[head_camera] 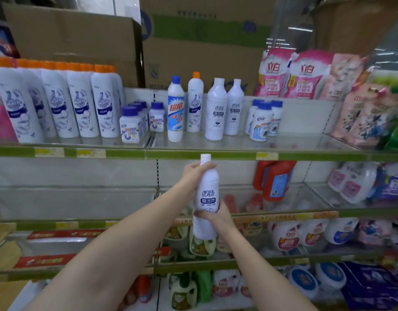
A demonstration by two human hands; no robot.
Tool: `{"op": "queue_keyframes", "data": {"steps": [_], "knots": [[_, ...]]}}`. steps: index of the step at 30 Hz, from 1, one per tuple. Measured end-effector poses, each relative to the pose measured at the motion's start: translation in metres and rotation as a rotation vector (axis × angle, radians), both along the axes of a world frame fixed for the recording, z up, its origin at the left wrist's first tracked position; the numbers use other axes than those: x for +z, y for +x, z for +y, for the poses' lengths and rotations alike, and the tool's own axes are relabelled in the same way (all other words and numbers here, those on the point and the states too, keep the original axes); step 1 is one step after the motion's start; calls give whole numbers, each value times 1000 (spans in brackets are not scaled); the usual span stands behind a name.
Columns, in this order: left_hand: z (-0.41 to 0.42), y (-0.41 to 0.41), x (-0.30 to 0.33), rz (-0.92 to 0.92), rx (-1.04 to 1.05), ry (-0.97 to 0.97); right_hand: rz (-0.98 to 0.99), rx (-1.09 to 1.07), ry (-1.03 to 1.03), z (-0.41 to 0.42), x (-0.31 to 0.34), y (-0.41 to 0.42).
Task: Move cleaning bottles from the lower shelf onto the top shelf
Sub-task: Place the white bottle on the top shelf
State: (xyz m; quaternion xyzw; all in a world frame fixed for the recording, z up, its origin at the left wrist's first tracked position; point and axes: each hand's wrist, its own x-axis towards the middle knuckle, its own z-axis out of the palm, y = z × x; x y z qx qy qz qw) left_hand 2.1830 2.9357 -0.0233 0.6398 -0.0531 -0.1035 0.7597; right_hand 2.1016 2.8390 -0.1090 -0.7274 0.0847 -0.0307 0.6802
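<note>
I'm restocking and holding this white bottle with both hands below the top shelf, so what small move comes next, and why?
Probably lift the white plastic bottle with the white cap up over the green shelf edge: its cap sits just level with that edge. The left hand grips its neck, the right hand its lower body. Two matching white bottles stand directly above.

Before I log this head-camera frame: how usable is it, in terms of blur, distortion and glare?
Head view: wide-angle bending bows the top shelf edge and stretches the forearms; the right-hand pouches and lower shelves are smeared and soft; the held white bottle, under the grip of the left hand and right hand, reads sharply; lighting is even, with mild sheen on the shelf surface.
</note>
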Motion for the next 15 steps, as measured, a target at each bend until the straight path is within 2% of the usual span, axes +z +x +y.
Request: {"op": "queue_keyframes", "data": {"steps": [10,15], "knots": [[-45,45,132,-454,-130,21,-397,-311,5,-31,101,82],[-63,79,177,-612,-60,76,-532,-432,-61,-55,139,120]]}}
